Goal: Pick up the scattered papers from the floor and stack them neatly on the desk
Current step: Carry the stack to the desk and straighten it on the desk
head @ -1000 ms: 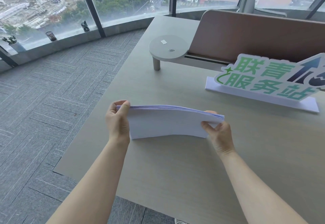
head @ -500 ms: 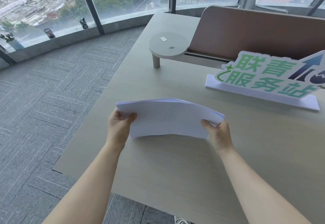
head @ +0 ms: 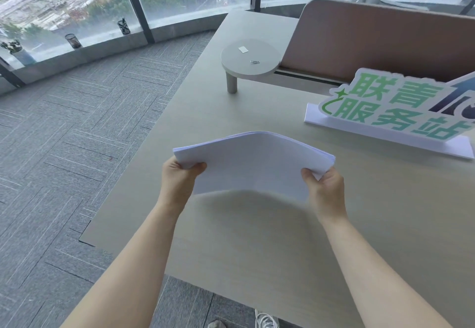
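Note:
A stack of white papers (head: 254,163) is held above the pale desk (head: 257,245), bowed upward in the middle with its near edge off the surface. My left hand (head: 180,181) grips the stack's left end, thumb on top. My right hand (head: 325,186) grips its right end the same way. No loose papers show on the grey carpet (head: 64,160).
A white sign with green characters (head: 395,116) stands on the desk at the right. Behind it rises a brown divider panel (head: 372,42). A small round shelf on a leg (head: 249,60) sits further back. Pen holders (head: 73,41) line the window ledge. The desk's left edge is near my left arm.
The stack stood on its long edge on the desk one second ago. It has since tilted flat and been lifted, bowing upward between my hands.

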Motion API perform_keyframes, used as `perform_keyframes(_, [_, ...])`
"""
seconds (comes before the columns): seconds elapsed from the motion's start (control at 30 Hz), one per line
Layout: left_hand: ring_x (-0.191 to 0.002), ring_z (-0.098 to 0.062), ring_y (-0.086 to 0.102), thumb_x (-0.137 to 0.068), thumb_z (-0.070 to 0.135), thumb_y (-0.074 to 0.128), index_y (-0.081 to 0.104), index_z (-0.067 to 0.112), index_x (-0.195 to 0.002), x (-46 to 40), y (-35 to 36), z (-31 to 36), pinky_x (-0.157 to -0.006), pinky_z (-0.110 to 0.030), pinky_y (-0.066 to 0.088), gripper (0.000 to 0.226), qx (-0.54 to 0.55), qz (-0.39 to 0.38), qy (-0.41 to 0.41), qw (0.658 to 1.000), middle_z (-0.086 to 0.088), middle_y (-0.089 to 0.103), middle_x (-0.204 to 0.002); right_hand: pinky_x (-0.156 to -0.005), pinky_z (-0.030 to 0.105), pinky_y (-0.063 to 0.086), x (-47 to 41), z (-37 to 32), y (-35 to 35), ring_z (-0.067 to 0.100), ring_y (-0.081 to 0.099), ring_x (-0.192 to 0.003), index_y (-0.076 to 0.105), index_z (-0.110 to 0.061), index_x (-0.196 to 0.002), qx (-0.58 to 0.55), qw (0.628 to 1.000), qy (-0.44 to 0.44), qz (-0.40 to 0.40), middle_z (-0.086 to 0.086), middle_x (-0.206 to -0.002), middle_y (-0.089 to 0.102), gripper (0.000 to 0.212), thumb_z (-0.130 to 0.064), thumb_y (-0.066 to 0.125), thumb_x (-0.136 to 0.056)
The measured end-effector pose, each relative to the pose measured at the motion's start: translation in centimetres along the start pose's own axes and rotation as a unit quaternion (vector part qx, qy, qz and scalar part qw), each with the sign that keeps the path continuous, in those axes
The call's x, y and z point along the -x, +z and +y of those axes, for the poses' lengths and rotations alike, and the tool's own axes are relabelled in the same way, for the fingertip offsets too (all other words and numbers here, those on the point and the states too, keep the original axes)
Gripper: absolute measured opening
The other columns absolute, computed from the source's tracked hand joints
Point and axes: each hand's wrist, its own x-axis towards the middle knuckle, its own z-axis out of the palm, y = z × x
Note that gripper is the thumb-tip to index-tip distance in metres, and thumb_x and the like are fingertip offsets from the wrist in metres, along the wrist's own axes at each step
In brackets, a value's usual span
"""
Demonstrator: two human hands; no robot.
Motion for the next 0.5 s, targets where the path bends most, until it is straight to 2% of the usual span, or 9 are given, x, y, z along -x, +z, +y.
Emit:
perform_keyframes(0.1, [-0.073,-0.001,0.067,-0.078,-0.008,0.069,0.071,0.011,-0.093,0.1,-0.7,-0.5,-0.067,-0.013,0.050,0.024,-0.005,-0.014,-0.010,1.000,0.012,0.074,-0.078,-0.075,0.013,0.048,-0.1,0.3,-0.3,-0.008,0.067,-0.079,0.070,-0.016,-0.099,0.010,1.000,0.002,-0.007,-0.022,-0.081,0.074,0.025,0.003,0.065,-0.085])
perform_keyframes(0.17, [-0.083,-0.009,0.069,-0.074,-0.002,0.073,0.069,0.009,-0.104,0.3,-1.2,-1.5,-0.067,-0.013,0.050,0.032,-0.029,-0.035,-0.044,0.998,0.002,0.075,-0.092,-0.073,0.014,0.047,0.2,0.8,-0.4,-0.007,0.067,-0.078,0.068,-0.011,-0.105,0.018,0.999,0.022,-0.018,-0.014,-0.088,0.073,0.027,0.003,0.067,-0.082])
perform_keyframes(0.23, [-0.082,-0.009,0.068,-0.074,0.001,0.073,0.070,0.013,-0.103,0.6,-1.2,-2.0,-0.063,-0.012,0.050,0.031,-0.051,-0.039,-0.066,0.996,0.002,0.073,-0.092,-0.068,0.009,0.046,0.4,1.2,-0.4,-0.008,0.065,-0.075,0.066,-0.010,-0.105,0.017,0.999,0.031,-0.015,-0.009,-0.089,0.070,0.027,0.005,0.065,-0.082])
perform_keyframes(0.3, [-0.075,-0.004,0.066,-0.076,-0.001,0.072,0.071,0.016,-0.095,0.8,-0.8,-1.9,-0.064,-0.015,0.048,0.025,-0.042,-0.030,-0.072,0.996,0.002,0.072,-0.088,-0.066,0.012,0.046,0.3,1.2,-0.3,-0.004,0.064,-0.073,0.067,-0.014,-0.100,0.017,0.999,0.032,-0.002,-0.008,-0.086,0.070,0.024,0.004,0.062,-0.084])
perform_keyframes(0.4, [-0.074,-0.014,0.062,-0.072,0.000,0.075,0.071,0.016,-0.083,0.8,-0.5,-1.7,-0.069,-0.025,0.046,0.020,-0.027,-0.024,-0.081,0.996,-0.004,0.069,-0.084,-0.068,0.014,0.049,0.2,1.0,-0.3,0.001,0.065,-0.077,0.070,-0.020,-0.090,0.010,1.000,0.026,0.000,-0.011,-0.084,0.072,0.026,0.002,0.059,-0.084])
perform_keyframes(0.5, [-0.076,-0.015,0.064,-0.069,0.002,0.077,0.072,0.017,-0.085,0.9,-0.7,-1.8,-0.069,-0.024,0.048,0.022,-0.012,-0.032,-0.098,0.995,0.000,0.072,-0.083,-0.068,0.014,0.049,0.1,1.2,-0.5,0.001,0.065,-0.074,0.069,-0.017,-0.084,-0.022,0.999,0.045,0.005,-0.016,-0.075,0.072,0.018,-0.003,0.062,-0.077])
